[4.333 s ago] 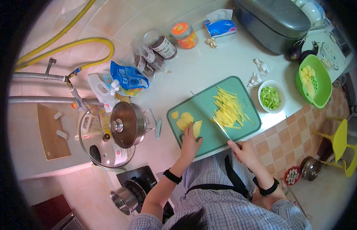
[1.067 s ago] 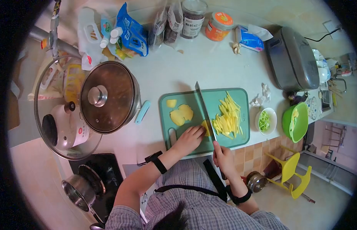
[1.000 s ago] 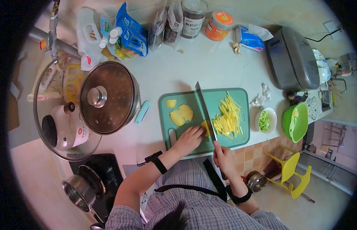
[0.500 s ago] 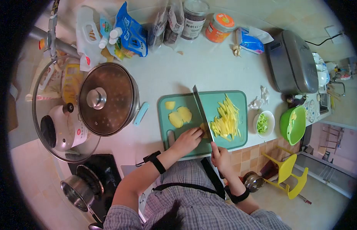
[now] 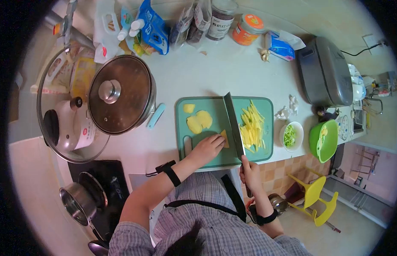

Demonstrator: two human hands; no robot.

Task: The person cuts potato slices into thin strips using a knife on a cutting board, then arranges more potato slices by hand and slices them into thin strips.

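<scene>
On the green cutting board (image 5: 207, 161), my left hand (image 5: 208, 149) has its fingers pressed together on a yellow potato piece (image 5: 224, 139). My right hand (image 5: 250, 174) is closed round the handle of a long knife (image 5: 233, 123), whose blade stands between that piece and a pile of yellow potato strips (image 5: 252, 128). A small gap shows between the blade and the piece. Potato slices (image 5: 200, 122) and a small end piece (image 5: 189, 108) lie on the left part of the board. A white bowl of chopped greens (image 5: 290, 135) stands to the right of the board.
A lidded pot (image 5: 121, 94) and a light blue peeler-like tool (image 5: 156, 116) are at the left. Jars, bags and a tissue pack (image 5: 280, 46) line the back. A dark grey cooker (image 5: 326, 70) and a green basket (image 5: 324, 141) are at the right. A steel saucepan (image 5: 77, 204) sits lower left.
The knife has moved right, away from the potato piece and towards the strips. My left hand still rests on the piece. The view has shifted slightly.
</scene>
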